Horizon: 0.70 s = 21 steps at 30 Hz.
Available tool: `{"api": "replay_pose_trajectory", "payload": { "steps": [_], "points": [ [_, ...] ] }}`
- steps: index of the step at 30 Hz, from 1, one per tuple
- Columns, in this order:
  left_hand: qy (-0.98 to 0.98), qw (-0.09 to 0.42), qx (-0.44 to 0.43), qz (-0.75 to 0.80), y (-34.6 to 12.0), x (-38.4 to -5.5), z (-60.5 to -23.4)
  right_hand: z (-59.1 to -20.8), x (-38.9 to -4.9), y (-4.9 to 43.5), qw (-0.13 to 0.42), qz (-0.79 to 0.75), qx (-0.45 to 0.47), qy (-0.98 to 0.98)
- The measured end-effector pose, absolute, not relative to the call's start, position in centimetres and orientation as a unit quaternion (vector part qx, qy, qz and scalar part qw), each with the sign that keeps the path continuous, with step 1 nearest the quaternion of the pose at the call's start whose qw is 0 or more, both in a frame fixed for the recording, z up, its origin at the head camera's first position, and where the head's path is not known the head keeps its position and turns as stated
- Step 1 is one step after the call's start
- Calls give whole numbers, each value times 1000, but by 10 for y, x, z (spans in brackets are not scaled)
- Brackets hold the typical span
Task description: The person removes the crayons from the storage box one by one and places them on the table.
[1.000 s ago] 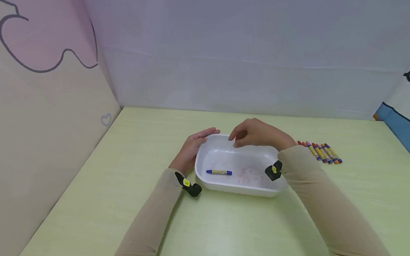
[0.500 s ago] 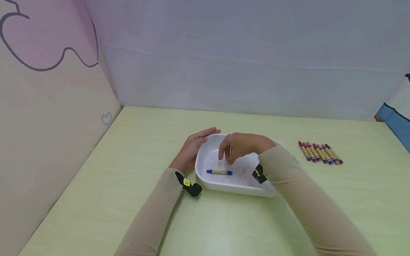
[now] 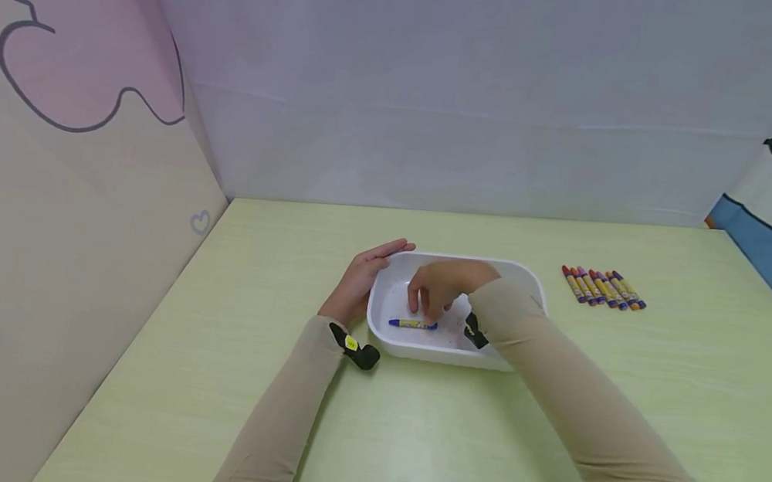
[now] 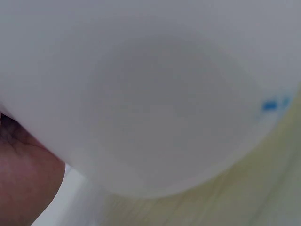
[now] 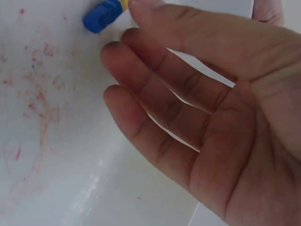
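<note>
A white rectangular tray [image 3: 452,355] stands on the table. Inside it a blue crayon [image 3: 403,323] with a yellow wrapper lies near the front left, its blue end [image 5: 101,17] visible in the right wrist view. My left hand [image 3: 357,281] rests against the tray's left side, fingers stretched along the outer wall toward the back corner. My right hand [image 3: 448,284] reaches down into the tray, its fingers loosely bent above the crayon. Its thumb overlaps the crayon's right part; the index finger is hidden in the right wrist view. A firm pinch does not show.
Several crayons [image 3: 602,288] lie side by side in a row on the pale green table [image 3: 409,437], right of the tray. Reddish crayon marks [image 5: 40,103] stain the tray floor. A white wall [image 3: 474,125] rises behind the table.
My right hand has moved from above the tray's back rim down and forward into it, arriving at the blue crayon. My left hand and the tray have not visibly moved.
</note>
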State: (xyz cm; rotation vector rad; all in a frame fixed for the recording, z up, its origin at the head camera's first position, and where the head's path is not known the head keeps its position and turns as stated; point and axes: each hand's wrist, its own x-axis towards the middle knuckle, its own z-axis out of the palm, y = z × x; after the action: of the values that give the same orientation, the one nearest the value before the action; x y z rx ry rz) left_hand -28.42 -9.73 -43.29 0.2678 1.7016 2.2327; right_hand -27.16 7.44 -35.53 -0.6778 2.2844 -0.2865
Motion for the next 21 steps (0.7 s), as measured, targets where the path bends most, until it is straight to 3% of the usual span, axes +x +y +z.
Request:
{"api": "replay_pose_trajectory", "payload": {
  "steps": [21],
  "points": [
    [602,154,93,778,-97,-284,-433,-363,-267,65,370,-103,-251,889]
  ]
}}
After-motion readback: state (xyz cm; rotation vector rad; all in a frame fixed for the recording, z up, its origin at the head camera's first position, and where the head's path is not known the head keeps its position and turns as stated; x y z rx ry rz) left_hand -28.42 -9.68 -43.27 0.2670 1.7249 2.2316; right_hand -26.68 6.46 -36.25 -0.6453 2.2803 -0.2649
